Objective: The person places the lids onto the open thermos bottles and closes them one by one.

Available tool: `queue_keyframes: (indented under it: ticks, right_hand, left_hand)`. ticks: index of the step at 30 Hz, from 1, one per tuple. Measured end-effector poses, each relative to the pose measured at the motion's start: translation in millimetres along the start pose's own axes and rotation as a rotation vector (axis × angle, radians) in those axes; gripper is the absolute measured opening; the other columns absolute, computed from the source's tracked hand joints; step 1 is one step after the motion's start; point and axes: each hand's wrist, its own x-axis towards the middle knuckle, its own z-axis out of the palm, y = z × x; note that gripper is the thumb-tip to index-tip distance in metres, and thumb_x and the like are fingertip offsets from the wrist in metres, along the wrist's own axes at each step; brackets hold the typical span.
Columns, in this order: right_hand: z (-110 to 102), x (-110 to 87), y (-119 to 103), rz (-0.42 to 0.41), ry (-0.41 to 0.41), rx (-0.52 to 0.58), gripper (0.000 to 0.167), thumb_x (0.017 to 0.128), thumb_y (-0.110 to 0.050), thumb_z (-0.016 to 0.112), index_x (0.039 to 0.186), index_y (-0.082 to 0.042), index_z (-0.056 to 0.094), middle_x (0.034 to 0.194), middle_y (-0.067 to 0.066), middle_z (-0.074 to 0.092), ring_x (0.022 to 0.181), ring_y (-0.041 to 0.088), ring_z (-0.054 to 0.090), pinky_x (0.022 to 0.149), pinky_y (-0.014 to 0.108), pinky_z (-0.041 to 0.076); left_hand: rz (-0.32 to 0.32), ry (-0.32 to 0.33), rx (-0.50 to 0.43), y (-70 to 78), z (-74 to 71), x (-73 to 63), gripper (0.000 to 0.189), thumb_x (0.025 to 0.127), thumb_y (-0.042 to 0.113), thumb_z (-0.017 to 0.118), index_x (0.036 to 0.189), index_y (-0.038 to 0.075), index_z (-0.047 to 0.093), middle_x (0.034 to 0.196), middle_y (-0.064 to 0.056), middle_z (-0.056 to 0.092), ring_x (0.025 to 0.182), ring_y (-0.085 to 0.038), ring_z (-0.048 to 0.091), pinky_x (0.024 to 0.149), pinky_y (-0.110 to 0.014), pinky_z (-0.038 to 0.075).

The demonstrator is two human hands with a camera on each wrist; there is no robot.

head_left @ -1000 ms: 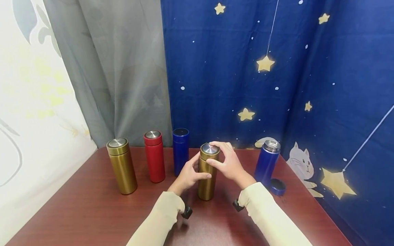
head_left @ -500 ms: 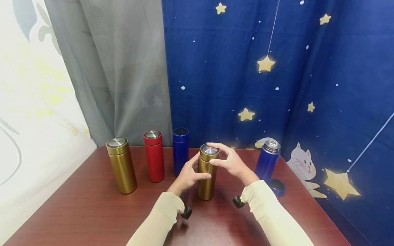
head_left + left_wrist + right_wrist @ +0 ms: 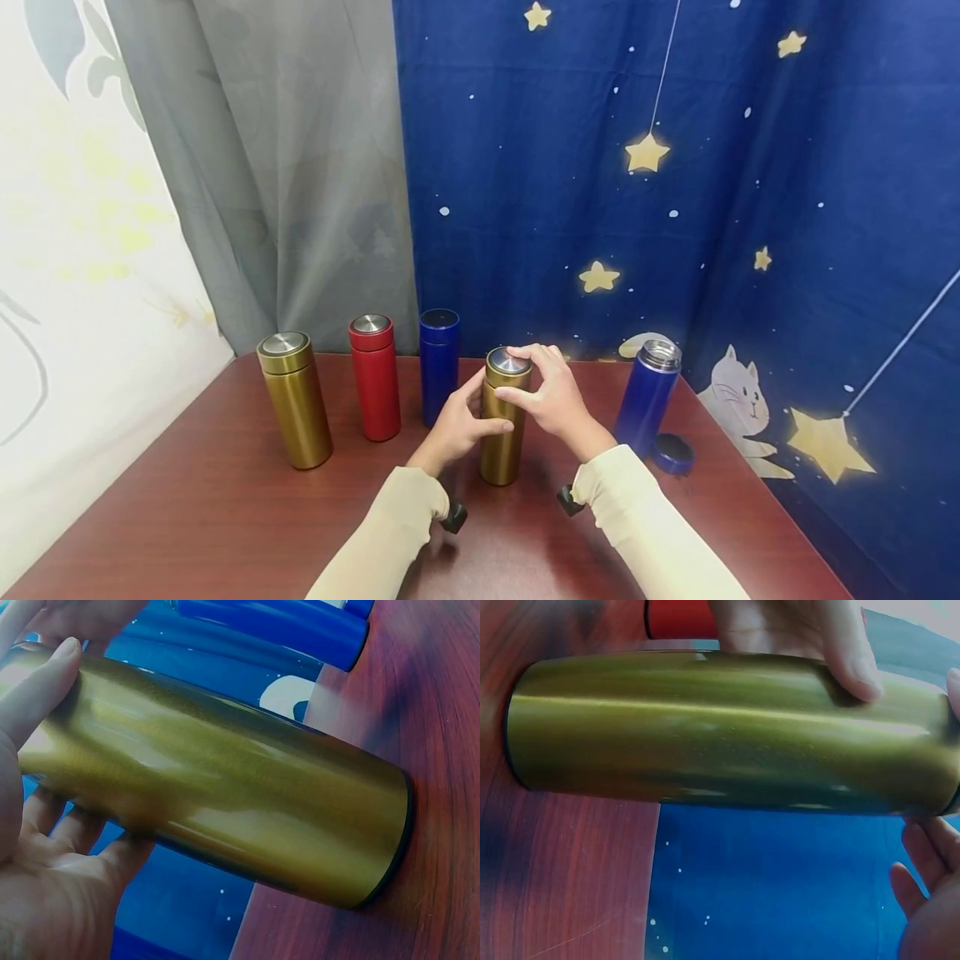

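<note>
A gold thermos (image 3: 501,446) with a steel-topped lid (image 3: 509,362) stands upright on the table in front of me. My left hand (image 3: 456,427) grips its upper body from the left, thumb across the near side, as the left wrist view shows on the gold body (image 3: 225,780). From the right, my right hand (image 3: 552,395) pinches the lid, with the thumb on its near side and fingers over the top. In the right wrist view, the left thumb (image 3: 859,675) lies against the gold wall. The far fingers of both hands are partly hidden behind the thermos.
At left stand a second gold thermos (image 3: 302,412), a red thermos (image 3: 377,387) and a blue thermos (image 3: 439,367), all lidded. An uncapped blue thermos (image 3: 647,400) stands at right, its blue lid (image 3: 673,454) lying beside it. Curtains (image 3: 555,183) rise behind the table (image 3: 187,508).
My right hand shifts slightly right around the lid, then back left, its fingers changing position on it. My left hand keeps its hold, and the thermos stays in place.
</note>
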Motion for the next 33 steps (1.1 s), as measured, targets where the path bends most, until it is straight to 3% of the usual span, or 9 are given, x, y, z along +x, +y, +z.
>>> queue_keyframes:
  ticks: [7, 11, 16, 20, 25, 28, 30, 33]
  right_hand:
    - [12.0, -0.3, -3.6, -0.111, 0.175, -0.211, 0.059, 0.069, -0.053, 0.081, 0.108, -0.012, 0.067, 0.092, 0.002, 0.065, 0.087, 0.022, 0.049, 0.079, 0.039, 0.039]
    - [18.6, 0.1, -10.3, -0.128, 0.285, -0.333, 0.060, 0.068, -0.058, 0.079, 0.100, -0.009, 0.066, 0.086, 0.004, 0.062, 0.082, 0.026, 0.048, 0.073, 0.041, 0.038]
    - [21.7, 1.3, -16.8, -0.113, 0.320, -0.450, 0.064, 0.068, -0.061, 0.078, 0.097, -0.007, 0.062, 0.086, 0.007, 0.059, 0.080, 0.029, 0.047, 0.071, 0.043, 0.037]
    - [18.8, -0.6, -15.3, -0.081, 0.219, -0.403, 0.061, 0.073, -0.058, 0.076, 0.104, -0.008, 0.058, 0.096, 0.007, 0.057, 0.090, 0.029, 0.047, 0.078, 0.044, 0.038]
    - [4.4, 2.3, -10.3, -0.011, -0.070, -0.045, 0.050, 0.086, -0.036, 0.072, 0.128, -0.014, 0.057, 0.127, 0.006, 0.056, 0.121, 0.028, 0.041, 0.099, 0.050, 0.036]
    - [-7.1, 5.5, -6.5, 0.037, -0.222, 0.152, 0.052, 0.088, -0.024, 0.070, 0.137, -0.017, 0.055, 0.137, 0.004, 0.054, 0.126, 0.027, 0.041, 0.103, 0.055, 0.034]
    - [-12.7, 6.8, -4.3, 0.056, -0.277, 0.204, 0.054, 0.088, -0.021, 0.070, 0.139, -0.018, 0.054, 0.137, 0.004, 0.054, 0.125, 0.027, 0.043, 0.102, 0.057, 0.035]
    - [-16.8, 8.5, -3.3, 0.056, -0.289, 0.179, 0.055, 0.087, -0.023, 0.072, 0.140, -0.019, 0.055, 0.131, 0.004, 0.059, 0.120, 0.026, 0.048, 0.099, 0.055, 0.040]
  left_hand:
    - [0.012, 0.015, 0.005, -1.0, 1.1, -0.3, 0.090, 0.078, -0.004, 0.078, 0.152, 0.007, 0.030, 0.141, -0.012, 0.051, 0.119, -0.027, 0.057, 0.098, -0.039, 0.047]
    - [0.019, 0.026, 0.002, -0.5, 2.5, -0.1, 0.090, 0.077, -0.002, 0.080, 0.152, 0.006, 0.030, 0.139, -0.015, 0.053, 0.119, -0.027, 0.057, 0.099, -0.041, 0.046]
    - [0.013, 0.026, 0.016, 0.1, 2.7, 0.2, 0.089, 0.078, 0.002, 0.080, 0.152, 0.006, 0.031, 0.138, -0.015, 0.053, 0.120, -0.026, 0.057, 0.100, -0.040, 0.045]
    - [0.018, 0.008, 0.013, 0.2, 2.1, -0.8, 0.088, 0.079, 0.000, 0.079, 0.152, 0.004, 0.030, 0.138, -0.017, 0.053, 0.118, -0.028, 0.058, 0.099, -0.041, 0.047]
    - [0.020, -0.013, -0.028, 0.2, 0.6, -0.4, 0.087, 0.080, -0.006, 0.075, 0.152, 0.003, 0.028, 0.138, -0.019, 0.052, 0.117, -0.031, 0.058, 0.097, -0.044, 0.048]
    - [0.000, -0.012, -0.038, 0.5, -0.4, -0.3, 0.087, 0.079, -0.007, 0.075, 0.152, 0.003, 0.028, 0.137, -0.019, 0.053, 0.117, -0.032, 0.059, 0.096, -0.043, 0.049]
    - [-0.008, -0.014, -0.040, 0.9, -0.9, -0.6, 0.088, 0.079, -0.007, 0.075, 0.152, 0.003, 0.027, 0.137, -0.020, 0.053, 0.117, -0.032, 0.059, 0.095, -0.041, 0.049]
    - [-0.008, -0.018, -0.042, 1.2, -1.1, -0.4, 0.089, 0.079, -0.006, 0.076, 0.152, 0.003, 0.027, 0.137, -0.020, 0.052, 0.117, -0.032, 0.058, 0.095, -0.040, 0.049]
